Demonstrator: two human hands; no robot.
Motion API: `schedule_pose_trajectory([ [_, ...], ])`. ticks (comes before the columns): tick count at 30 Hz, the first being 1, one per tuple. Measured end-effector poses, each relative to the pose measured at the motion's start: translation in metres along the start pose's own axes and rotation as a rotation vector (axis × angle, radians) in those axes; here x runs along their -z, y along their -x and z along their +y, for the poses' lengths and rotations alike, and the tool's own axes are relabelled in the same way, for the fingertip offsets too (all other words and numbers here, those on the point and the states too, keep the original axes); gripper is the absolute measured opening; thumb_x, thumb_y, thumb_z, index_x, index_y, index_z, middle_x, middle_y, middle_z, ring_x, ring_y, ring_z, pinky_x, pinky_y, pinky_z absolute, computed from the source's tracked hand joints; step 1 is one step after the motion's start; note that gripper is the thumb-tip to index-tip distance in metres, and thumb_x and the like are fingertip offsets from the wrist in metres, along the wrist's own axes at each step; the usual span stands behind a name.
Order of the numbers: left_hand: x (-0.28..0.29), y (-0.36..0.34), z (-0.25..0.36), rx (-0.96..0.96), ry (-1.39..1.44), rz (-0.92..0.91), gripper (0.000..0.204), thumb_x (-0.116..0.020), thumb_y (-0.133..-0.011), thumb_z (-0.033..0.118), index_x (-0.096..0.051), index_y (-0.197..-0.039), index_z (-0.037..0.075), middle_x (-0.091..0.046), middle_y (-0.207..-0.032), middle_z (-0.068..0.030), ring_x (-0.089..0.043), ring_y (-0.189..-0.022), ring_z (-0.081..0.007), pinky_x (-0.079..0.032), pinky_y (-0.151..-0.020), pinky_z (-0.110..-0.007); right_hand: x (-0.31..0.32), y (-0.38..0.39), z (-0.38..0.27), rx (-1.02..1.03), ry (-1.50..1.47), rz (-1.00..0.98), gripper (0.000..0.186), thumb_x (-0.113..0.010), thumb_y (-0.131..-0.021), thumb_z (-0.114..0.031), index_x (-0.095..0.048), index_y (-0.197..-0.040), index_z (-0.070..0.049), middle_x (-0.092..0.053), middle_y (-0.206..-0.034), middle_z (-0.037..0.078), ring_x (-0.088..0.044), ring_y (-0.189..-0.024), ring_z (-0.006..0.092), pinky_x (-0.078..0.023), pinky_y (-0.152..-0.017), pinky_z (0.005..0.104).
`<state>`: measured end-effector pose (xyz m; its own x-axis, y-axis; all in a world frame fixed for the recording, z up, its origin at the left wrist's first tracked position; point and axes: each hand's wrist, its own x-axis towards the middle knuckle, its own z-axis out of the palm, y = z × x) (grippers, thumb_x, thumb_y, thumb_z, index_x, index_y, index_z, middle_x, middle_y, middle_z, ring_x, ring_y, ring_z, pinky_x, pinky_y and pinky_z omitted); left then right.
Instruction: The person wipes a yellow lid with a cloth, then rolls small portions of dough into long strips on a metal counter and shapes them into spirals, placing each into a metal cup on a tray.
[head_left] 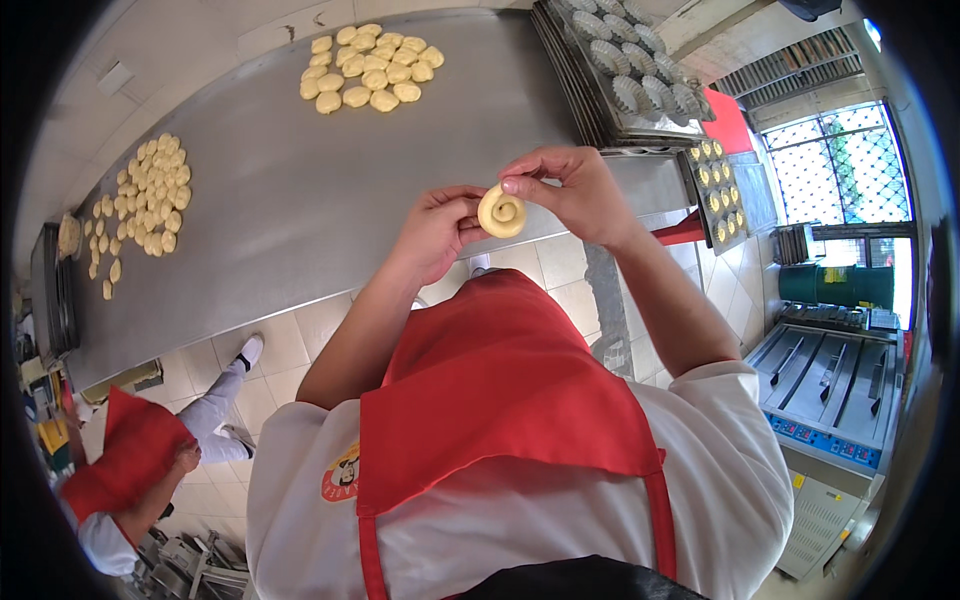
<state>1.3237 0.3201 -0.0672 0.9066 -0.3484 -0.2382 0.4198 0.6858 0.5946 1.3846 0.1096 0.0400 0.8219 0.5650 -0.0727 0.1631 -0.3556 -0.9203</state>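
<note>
Between my two hands, in front of the steel table's near edge, is a pale yellow dough spiral (502, 212), its coil turned up. My left hand (440, 228) is closed on its left side, fingers behind it. With thumb and forefinger, my right hand (565, 185) pinches its upper right edge. On the far side of the steel table (330, 200) lies a group of rounded dough pieces (375, 62). A second group of smaller dough pieces (155, 190) is spread at the table's left end.
A tray stack with fluted metal molds (632, 95) stands at the table's right end. Beyond it, a tray holds shaped dough pieces (716, 190). A co-worker in a red apron (130, 455) is at lower left. A machine with steel lids (825, 380) stands at right.
</note>
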Motion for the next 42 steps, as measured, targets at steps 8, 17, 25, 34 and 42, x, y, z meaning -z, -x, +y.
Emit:
schedule_pose_trajectory([
  [8, -0.025, -0.118, 0.016, 0.059, -0.273, -0.03, 0.038, -0.072, -0.105, 0.02, -0.067, -0.133, -0.005, -0.073, -0.122, -0.0139, -0.072, -0.113, -0.0217, -0.063, -0.098, -0.039, 0.054, -0.023, 0.086, -0.335, -0.494, 0.273, 0.034, -0.072, -0.105, -0.025, -0.074, -0.122, 0.005, -0.077, -0.112, 0.011, -0.074, -0.102, 0.0171, -0.064, -0.088, 0.0333],
  [17, -0.08, -0.26, 0.07, -0.11, -0.677, 0.097, 0.048, -0.073, -0.104, 0.025, -0.062, -0.146, 0.004, -0.07, -0.134, -0.0119, -0.069, -0.117, -0.0206, -0.063, -0.095, -0.038, 0.238, -0.084, 0.14, -0.235, -0.552, 0.381, 0.032, -0.081, -0.098, -0.016, -0.071, -0.124, -0.002, -0.077, -0.111, 0.009, -0.075, -0.096, 0.0156, -0.064, -0.082, 0.0302],
  [25, 0.112, -0.215, 0.087, -0.211, -2.252, 0.519, 0.054, -0.073, -0.087, 0.003, -0.062, -0.14, 0.006, -0.058, -0.143, -0.015, -0.064, -0.12, -0.0361, -0.055, -0.102, -0.046, 0.293, -0.108, 0.175, -0.281, 0.565, 0.109, 0.031, -0.075, -0.098, -0.023, -0.073, -0.122, -0.003, -0.078, -0.113, 0.019, -0.077, -0.096, 0.035, -0.061, -0.08, 0.0458],
  [34, 0.115, -0.223, 0.109, -0.275, -2.082, 0.363, 0.036, -0.069, -0.085, -0.003, -0.063, -0.12, 0.003, -0.067, -0.116, -0.0143, -0.072, -0.096, -0.0341, -0.06, -0.082, -0.046, 0.138, -0.078, 0.117, 0.022, 0.439, 0.267, 0.031, -0.074, -0.096, -0.018, -0.071, -0.124, -0.005, -0.074, -0.114, 0.019, -0.075, -0.093, 0.0378, -0.061, -0.085, 0.0471],
  [42, 0.064, -0.086, 0.014, -0.262, -0.838, 0.139, 0.015, -0.066, -0.097, -0.004, -0.067, -0.112, 0.0, -0.07, -0.088, -0.0021, -0.066, -0.076, -0.0119, -0.057, -0.073, -0.029, -0.042, -0.053, 0.118, -0.11, -0.151, 0.108, 0.051, -0.081, -0.093, -0.021, -0.064, -0.139, -0.011, -0.064, -0.142, 0.017, -0.063, -0.126, 0.0422, -0.054, -0.106, 0.0465],
])
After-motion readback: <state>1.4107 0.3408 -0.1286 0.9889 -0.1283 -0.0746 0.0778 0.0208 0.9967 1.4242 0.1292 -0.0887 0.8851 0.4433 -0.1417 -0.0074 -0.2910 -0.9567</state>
